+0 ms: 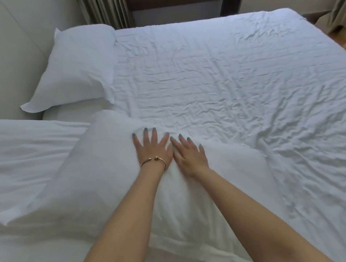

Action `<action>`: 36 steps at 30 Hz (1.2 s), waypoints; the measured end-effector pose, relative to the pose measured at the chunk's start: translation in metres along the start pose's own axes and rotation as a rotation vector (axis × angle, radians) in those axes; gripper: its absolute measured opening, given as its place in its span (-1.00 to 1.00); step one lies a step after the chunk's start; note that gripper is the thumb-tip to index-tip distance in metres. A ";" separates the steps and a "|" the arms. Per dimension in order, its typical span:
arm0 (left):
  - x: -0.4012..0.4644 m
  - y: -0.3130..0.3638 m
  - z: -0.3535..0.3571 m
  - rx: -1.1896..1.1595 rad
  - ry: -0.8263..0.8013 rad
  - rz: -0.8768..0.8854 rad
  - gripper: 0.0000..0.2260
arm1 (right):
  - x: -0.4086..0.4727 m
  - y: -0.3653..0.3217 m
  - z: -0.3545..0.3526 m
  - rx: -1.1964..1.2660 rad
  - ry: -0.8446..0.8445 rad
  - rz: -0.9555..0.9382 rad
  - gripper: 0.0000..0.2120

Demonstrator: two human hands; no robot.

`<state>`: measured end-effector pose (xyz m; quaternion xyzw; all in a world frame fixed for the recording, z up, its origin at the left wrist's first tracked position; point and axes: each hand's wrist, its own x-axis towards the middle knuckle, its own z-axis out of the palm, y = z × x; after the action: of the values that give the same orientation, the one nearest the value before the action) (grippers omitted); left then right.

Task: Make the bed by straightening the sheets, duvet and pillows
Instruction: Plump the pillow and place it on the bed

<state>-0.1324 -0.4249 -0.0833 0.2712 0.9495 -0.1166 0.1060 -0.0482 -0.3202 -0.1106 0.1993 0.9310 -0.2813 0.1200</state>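
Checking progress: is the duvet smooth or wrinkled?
Wrinkled: the duvet is spread flat, but creases run all across it.

Both forearms are bare, nails painted teal on each hand; a thin gold open bangle (153,161) circles the left wrist.

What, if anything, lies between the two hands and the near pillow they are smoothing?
Nothing visible. The left hand and right hand both lie flat with spread fingers directly on the near pillow, side by side near its far edge. The far pillow and the wrinkled sheet lie apart from them.
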 end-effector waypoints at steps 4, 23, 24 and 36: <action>-0.002 -0.068 0.035 0.032 0.009 -0.150 -0.25 | -0.004 0.038 0.029 -0.197 0.049 0.193 -0.47; -0.010 -0.260 0.061 -0.935 -0.205 -0.444 -0.03 | -0.186 0.185 0.026 0.937 0.254 0.848 -0.07; -0.017 -0.249 0.052 -0.986 -0.198 -0.424 -0.08 | -0.187 0.181 0.024 0.972 0.285 0.833 -0.05; -0.113 -0.079 0.025 -1.467 0.054 -0.290 -0.47 | -0.291 0.230 -0.146 0.741 0.802 0.730 -0.39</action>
<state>-0.0776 -0.5531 -0.0645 0.0059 0.8121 0.5404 0.2198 0.2960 -0.1499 -0.0037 0.6199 0.6176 -0.4285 -0.2252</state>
